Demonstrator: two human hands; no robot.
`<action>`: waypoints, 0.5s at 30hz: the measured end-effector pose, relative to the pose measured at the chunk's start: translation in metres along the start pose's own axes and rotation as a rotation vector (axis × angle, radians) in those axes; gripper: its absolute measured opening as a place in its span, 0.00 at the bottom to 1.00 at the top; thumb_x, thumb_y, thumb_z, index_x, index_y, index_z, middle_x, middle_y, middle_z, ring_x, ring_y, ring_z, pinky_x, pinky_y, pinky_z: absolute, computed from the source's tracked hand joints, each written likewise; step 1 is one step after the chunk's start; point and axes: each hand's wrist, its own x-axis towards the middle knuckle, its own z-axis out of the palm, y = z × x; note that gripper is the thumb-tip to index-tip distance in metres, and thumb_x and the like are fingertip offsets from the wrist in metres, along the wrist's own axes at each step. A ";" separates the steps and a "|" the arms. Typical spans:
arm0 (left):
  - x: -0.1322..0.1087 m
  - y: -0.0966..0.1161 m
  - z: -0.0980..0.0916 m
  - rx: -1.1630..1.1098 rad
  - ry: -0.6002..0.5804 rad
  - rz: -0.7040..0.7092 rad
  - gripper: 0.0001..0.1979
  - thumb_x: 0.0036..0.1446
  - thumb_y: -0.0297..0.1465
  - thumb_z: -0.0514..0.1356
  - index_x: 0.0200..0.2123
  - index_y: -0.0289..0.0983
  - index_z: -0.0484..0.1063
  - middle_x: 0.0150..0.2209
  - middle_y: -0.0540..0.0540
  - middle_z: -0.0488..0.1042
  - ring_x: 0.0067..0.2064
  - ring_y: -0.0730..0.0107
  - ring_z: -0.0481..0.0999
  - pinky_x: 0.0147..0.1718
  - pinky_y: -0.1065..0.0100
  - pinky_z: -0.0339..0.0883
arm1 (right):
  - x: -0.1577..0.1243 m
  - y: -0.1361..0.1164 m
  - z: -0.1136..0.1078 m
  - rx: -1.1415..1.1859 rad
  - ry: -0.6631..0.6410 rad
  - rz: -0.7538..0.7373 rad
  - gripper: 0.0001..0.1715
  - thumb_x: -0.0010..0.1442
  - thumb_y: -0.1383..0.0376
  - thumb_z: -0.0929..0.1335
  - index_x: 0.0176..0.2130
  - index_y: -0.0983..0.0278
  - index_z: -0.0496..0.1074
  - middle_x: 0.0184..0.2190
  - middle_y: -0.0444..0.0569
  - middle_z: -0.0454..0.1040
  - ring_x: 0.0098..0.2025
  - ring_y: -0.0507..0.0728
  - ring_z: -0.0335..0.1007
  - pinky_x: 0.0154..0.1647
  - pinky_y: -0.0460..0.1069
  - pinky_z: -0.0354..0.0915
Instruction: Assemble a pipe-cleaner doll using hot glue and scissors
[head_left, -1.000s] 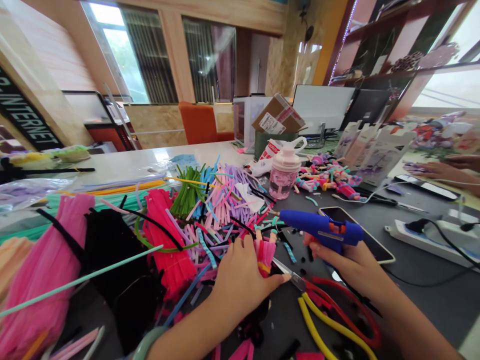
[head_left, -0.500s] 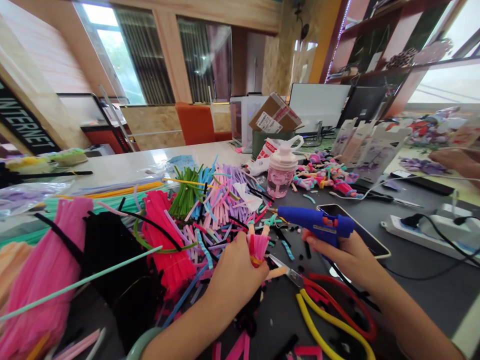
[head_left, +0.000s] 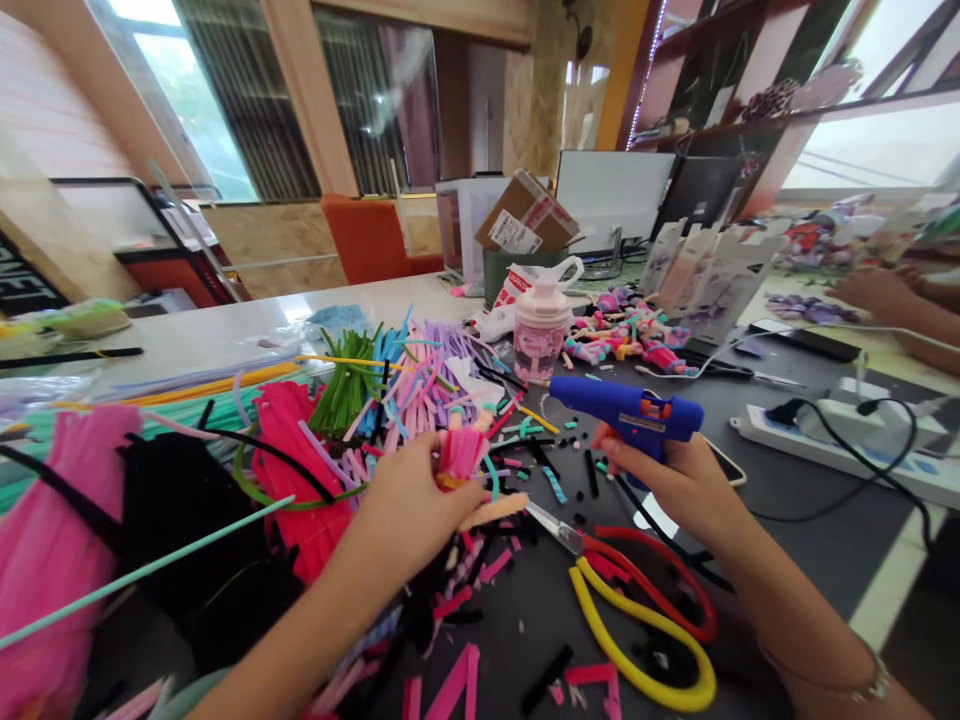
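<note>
My left hand [head_left: 409,505] is closed round a small pink pipe-cleaner figure [head_left: 461,455], held upright just above the dark table [head_left: 795,545]. My right hand [head_left: 671,480] grips a blue hot glue gun [head_left: 626,412] with its nozzle pointing left, a short way to the right of the figure. Below the hands lie scissors with red and yellow loop handles [head_left: 637,620]. A phone [head_left: 724,465] lies partly hidden behind the right hand.
Heaps of pipe cleaners [head_left: 112,500] in pink, black, green and purple cover the left. A pink pump bottle [head_left: 540,330], a power strip [head_left: 832,440] with cables and finished figures [head_left: 622,335] lie beyond. Another person's hand [head_left: 877,290] is at the far right.
My left hand lifted the pink figure off the table and drew it leftward. The glue gun shifted slightly left with the right hand. The view has swung to the right.
</note>
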 end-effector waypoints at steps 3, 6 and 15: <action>0.004 -0.006 -0.017 0.189 0.027 -0.031 0.10 0.45 0.37 0.56 0.30 0.38 0.67 0.25 0.47 0.73 0.29 0.61 0.73 0.27 0.67 0.59 | -0.001 -0.003 0.001 -0.009 0.014 -0.006 0.14 0.53 0.56 0.70 0.30 0.65 0.74 0.23 0.45 0.72 0.26 0.54 0.66 0.29 0.49 0.65; 0.005 -0.011 -0.025 0.389 -0.020 -0.035 0.12 0.46 0.39 0.54 0.30 0.38 0.68 0.29 0.42 0.74 0.34 0.54 0.74 0.28 0.66 0.59 | -0.001 -0.006 0.001 -0.059 0.021 -0.027 0.14 0.53 0.56 0.69 0.30 0.65 0.73 0.24 0.46 0.72 0.26 0.53 0.65 0.30 0.48 0.64; 0.007 -0.028 -0.011 0.707 -0.091 -0.031 0.09 0.51 0.39 0.51 0.28 0.41 0.61 0.31 0.39 0.72 0.35 0.47 0.75 0.26 0.63 0.55 | -0.001 -0.015 0.001 -0.320 -0.070 -0.043 0.17 0.55 0.54 0.66 0.28 0.65 0.72 0.21 0.44 0.68 0.24 0.52 0.60 0.26 0.47 0.57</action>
